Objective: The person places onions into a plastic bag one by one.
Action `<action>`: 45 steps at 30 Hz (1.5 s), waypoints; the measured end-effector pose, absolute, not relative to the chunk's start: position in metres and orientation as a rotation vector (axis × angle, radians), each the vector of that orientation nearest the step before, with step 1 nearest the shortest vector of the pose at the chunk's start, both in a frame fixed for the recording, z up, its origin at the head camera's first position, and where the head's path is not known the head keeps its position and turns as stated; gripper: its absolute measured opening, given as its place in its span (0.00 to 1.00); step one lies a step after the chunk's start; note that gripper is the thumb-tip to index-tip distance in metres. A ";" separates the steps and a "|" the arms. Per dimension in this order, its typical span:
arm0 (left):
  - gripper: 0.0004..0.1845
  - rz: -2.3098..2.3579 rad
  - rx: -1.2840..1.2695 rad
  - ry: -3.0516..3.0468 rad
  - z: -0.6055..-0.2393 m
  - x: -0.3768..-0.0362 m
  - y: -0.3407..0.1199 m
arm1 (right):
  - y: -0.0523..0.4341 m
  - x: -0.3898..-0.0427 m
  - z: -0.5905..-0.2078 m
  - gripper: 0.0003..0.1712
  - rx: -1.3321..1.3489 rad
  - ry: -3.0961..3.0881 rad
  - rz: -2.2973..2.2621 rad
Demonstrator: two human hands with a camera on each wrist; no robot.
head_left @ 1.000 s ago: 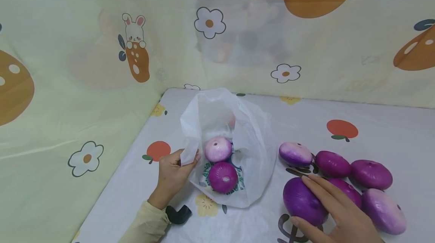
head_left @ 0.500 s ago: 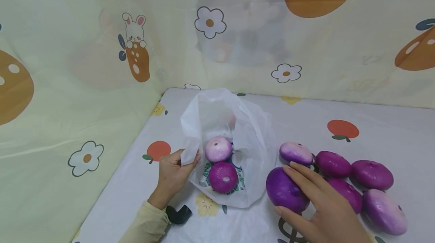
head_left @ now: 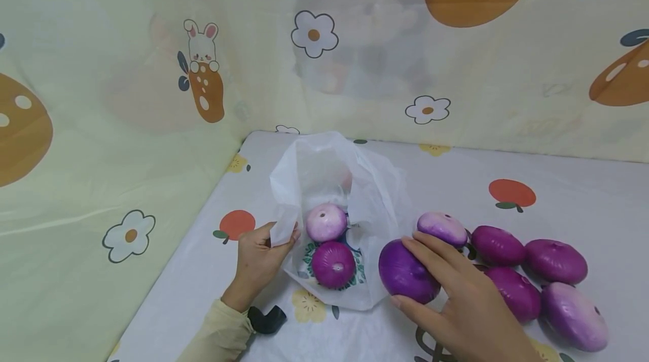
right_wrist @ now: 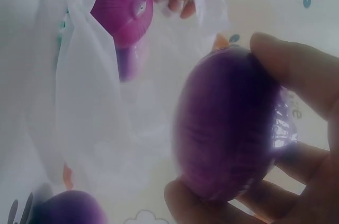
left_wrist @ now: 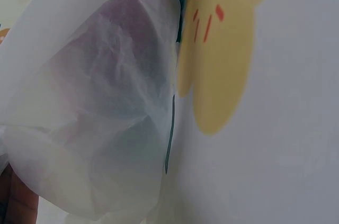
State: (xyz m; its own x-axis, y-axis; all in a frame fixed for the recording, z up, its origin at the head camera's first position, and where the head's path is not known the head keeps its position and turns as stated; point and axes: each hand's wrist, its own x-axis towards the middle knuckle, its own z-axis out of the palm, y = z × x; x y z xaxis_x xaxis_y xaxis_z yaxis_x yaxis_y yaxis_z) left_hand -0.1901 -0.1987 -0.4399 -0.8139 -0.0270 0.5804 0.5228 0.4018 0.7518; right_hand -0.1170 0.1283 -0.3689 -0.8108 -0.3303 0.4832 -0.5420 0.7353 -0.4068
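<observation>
Near the left edge of the table (head_left: 583, 193), close to its far left corner, my left hand (head_left: 256, 258) pinches the rim of the white plastic bag (head_left: 377, 210) between thumb and fingers and holds the mouth of it open toward me. Inside the bag two onions lie touching each other, a pale onion (head_left: 325, 222) farther from me and a dark onion (head_left: 332, 263) nearer. My right hand (head_left: 463, 300) is closed around a big purple onion (head_left: 404, 272), with the thumb under it and the fingers curled over its top; the right wrist view shows this grip clearly. This onion is just beside the right wall of the bag, outside of it, near the front edge of the table. Behind my right hand five more onions (head_left: 497, 245) wait in a group, toward the right edge. I think the danger is the thin plastic: I hold only one side of the rim, so the other side is loose and can fold inward, and then the onion will push against the wall and not enter the mouth. The skin of the onion looks smooth and round, so it can slip from my fingers and roll toward the front edge. The bag can also slide on the table if I push it.
</observation>
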 end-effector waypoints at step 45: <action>0.09 -1.341 -0.478 -2.119 -0.441 -0.192 -0.201 | 0.045 -0.164 -0.363 0.41 0.858 -2.555 0.990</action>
State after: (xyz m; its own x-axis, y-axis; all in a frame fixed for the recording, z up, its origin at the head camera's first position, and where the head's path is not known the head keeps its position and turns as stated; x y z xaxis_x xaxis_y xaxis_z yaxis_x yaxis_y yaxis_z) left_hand -0.1922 -0.2006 -0.4413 -0.7677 -0.0069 0.6408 0.5762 0.4303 0.6949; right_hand -0.1642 0.0448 -0.3625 -0.7882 -0.4301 0.4402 -0.6144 0.5911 -0.5227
